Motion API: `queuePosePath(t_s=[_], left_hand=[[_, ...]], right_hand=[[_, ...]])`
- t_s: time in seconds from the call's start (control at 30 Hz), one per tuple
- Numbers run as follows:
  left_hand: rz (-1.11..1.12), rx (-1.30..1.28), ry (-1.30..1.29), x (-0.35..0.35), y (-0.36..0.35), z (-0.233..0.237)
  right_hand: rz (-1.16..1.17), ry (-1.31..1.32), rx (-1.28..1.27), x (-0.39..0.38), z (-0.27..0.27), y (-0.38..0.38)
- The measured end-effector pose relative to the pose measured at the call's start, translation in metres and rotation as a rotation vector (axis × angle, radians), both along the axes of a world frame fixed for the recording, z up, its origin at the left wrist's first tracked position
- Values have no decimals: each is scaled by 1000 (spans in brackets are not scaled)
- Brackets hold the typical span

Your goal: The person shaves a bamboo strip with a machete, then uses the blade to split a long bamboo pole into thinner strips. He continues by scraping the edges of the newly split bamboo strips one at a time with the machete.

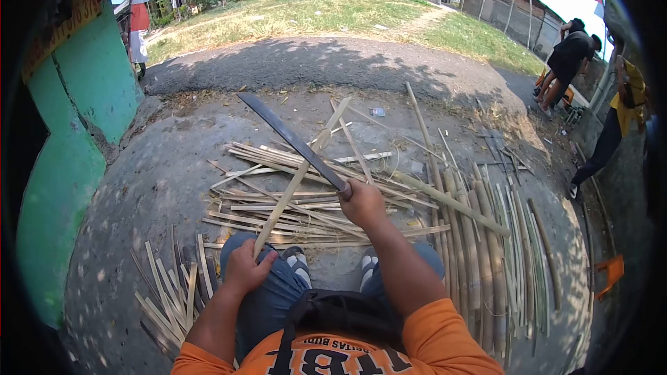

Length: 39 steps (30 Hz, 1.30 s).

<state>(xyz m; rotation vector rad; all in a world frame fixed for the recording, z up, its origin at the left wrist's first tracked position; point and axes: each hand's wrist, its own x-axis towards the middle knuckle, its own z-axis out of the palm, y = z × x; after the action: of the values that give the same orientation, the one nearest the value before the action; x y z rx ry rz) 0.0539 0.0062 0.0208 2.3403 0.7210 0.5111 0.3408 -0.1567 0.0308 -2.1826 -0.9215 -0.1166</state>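
Observation:
My right hand point(364, 204) is wrapped round the handle of a machete point(295, 140), whose long dark blade points up and to the left. In my left hand point(246, 268), resting by my left knee, is the lower end of a split bamboo strip point(294, 182). The strip slants away from me up to the right, and the blade crosses over it near its upper half. Beneath both lies a loose pile of split bamboo strips point(299, 219) on the ground in front of my feet.
Bamboo poles point(483, 264) and thin strips lie side by side at my right. More short strips point(167, 292) are at my left, near a green wall point(69, 180). People point(571, 59) stand at the far right by the road point(313, 66). An orange object point(610, 274) is at the right edge.

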Motion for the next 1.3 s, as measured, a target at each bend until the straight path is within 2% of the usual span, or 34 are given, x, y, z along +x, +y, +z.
queuePosePath(t_s=[0.07, 0.17, 0.27, 0.3, 0.4, 0.47, 0.57, 0.67, 0.77, 0.9, 0.93, 1.0, 1.07, 1.1, 1.2, 1.3], left_hand=[[38, 5, -61, 1, -7, 3], [39, -7, -17, 0, -10, 6], [-26, 101, 35, -4, 4, -14], [-40, 109, -4, -4, 5, -16], [3, 10, 92, -6, 4, 0], [7, -80, 25, -7, 5, 1], [6, -126, 9, -4, 6, 6], [20, -126, 10, -1, 5, 2], [25, -143, -5, 0, 5, 2], [17, -80, 4, -1, 2, 2], [12, -47, 6, -1, 4, 1], [12, -40, 29, -4, 3, 3], [0, -46, 31, -8, 4, 2], [-12, -56, 21, -10, 6, -1], [-26, -47, 11, -5, 4, -1], [-29, -43, 21, -3, 3, -1]], right_hand=[[139, -97, -26, -10, -12, 7], [406, -245, -84, -39, -10, 11], [505, -386, -227, -50, -8, 15], [486, -420, -217, -45, -11, 16], [384, -367, -144, -5, -28, 15], [122, -217, -65, 19, -21, 5], [-58, -108, 7, 48, -26, -8], [-107, -101, 5, 24, -12, -5], [38, -111, 21, 2, -16, 5], [370, -372, -90, -26, -23, 18], [375, -434, -159, -34, -21, 19], [394, -430, -105, -28, -21, 21], [311, -408, -156, -4, -11, 15], [198, -348, -38, 13, -19, 13], [-104, -52, 18, 43, -6, -3], [-148, -53, 2, 36, -9, -9]])
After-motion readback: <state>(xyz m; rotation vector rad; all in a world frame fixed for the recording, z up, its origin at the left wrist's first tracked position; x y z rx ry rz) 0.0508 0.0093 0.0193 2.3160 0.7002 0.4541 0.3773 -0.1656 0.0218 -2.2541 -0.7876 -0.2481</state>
